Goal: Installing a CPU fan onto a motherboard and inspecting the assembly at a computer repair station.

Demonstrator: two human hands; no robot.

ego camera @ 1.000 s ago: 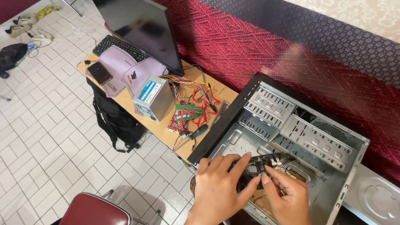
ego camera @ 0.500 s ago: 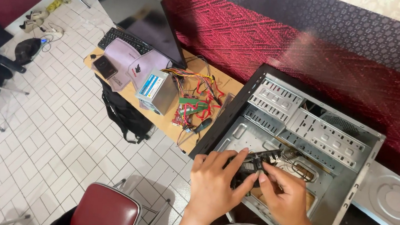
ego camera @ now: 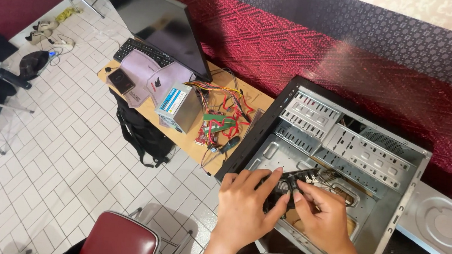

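An open grey computer case lies on its side in front of me. Inside its lower part sits a small black part with loose cables beside it. My left hand rests over the case's near edge, fingers curled around the black part. My right hand pinches the same part from the right with its fingertips. Much of the part is hidden under my fingers.
A wooden table at the left carries a black monitor, a keyboard, a grey power supply box and a tangle of red cables. A black bag sits under it. A red-seated chair stands near me. The case's side panel lies right.
The view has shifted a little, and both hands stay on the black part inside the case; my left fingers have closed further around it.
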